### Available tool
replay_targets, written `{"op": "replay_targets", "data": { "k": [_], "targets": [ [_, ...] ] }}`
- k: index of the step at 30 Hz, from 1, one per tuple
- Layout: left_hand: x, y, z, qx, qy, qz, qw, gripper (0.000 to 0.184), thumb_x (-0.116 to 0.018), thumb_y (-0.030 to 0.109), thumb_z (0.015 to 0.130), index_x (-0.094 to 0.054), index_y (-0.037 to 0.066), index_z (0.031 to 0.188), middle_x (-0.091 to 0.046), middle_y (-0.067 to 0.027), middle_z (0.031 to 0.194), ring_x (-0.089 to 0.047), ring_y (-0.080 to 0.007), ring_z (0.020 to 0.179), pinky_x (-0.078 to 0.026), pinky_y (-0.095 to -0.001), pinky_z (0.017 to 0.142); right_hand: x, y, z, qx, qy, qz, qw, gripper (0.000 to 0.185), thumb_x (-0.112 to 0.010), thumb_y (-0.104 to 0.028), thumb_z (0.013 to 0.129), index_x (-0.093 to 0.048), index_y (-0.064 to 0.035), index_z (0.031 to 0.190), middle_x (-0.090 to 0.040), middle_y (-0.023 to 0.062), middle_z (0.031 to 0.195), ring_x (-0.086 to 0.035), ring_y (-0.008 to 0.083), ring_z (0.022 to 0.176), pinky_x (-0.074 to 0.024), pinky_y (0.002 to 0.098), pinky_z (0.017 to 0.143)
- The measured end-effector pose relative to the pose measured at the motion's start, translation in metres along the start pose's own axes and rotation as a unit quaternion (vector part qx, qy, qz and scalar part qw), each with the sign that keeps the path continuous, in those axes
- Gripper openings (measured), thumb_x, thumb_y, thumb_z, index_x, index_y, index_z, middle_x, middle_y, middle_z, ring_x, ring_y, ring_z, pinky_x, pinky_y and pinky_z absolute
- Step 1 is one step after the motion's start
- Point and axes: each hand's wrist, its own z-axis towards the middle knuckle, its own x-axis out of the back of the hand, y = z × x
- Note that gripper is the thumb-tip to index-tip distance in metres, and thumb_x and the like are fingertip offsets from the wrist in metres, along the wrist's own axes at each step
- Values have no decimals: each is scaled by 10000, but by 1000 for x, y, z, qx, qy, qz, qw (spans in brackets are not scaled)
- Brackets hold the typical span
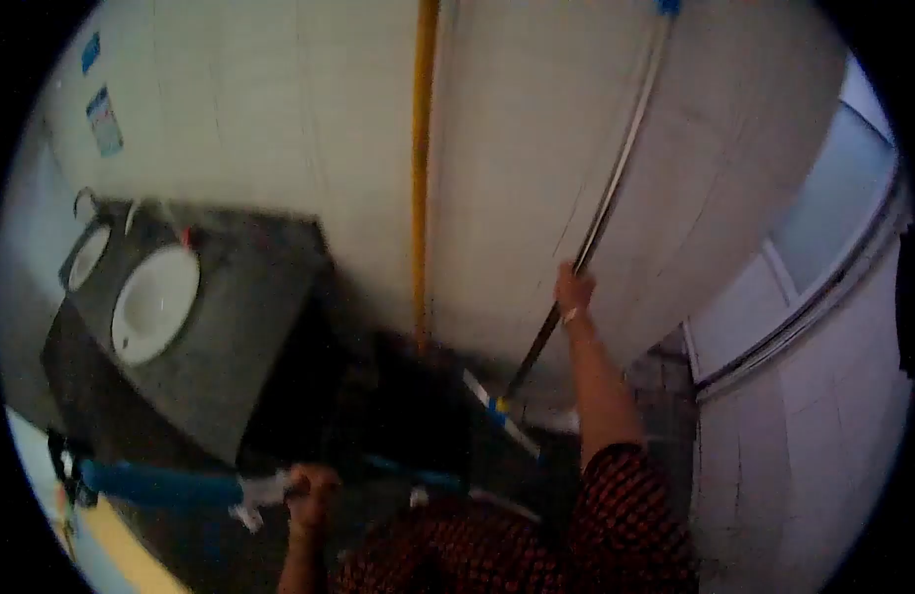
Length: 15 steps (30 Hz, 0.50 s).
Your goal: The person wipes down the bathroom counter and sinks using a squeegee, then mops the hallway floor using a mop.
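My right hand (pixel 574 287) is closed around a long metal pole (pixel 621 163) that leans across the wall. The pole has a blue cap at its top end. Its lower end meets a blue and yellow joint on a narrow pale bar (pixel 518 436) near the floor, like a floor squeegee. Lower left, my left hand (pixel 314 490) is closed on the pale end of a long blue object (pixel 165 485). Blur hides what kind of thing that is.
Left of me is a dark counter (pixel 249 267) with two white washbasins (pixel 170 287). A yellow pipe (pixel 423 178) runs up the tiled wall. At the right is a white-framed door or window (pixel 804 307). Dark space lies under the counter.
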Motion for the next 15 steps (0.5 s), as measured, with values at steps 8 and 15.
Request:
{"op": "replay_targets", "data": {
  "k": [8, 15],
  "targets": [
    [-47, 91, 86, -248, -98, 145, 953, 225, -482, 199, 759, -351, 79, 620, -475, -65, 565, -401, -131, 505, -344, -258, 497, 22, -84, 12, -6, 94, 71, 993, 110, -482, -115, 721, -428, -62, 641, -411, 7, 479, -371, 96, 393, -306, 237, 367],
    [-55, 100, 54, -201, -74, 176, 961, 227, -479, 222, 762, -361, 78, 631, -472, -67, 548, -387, -116, 498, -327, -245, 480, 78, -99, -26, -4, -66, 292, 954, 65, -504, -49, 701, -448, -64, 671, -362, -14, 479, -320, 69, 381, -271, 216, 364]
  ]
}}
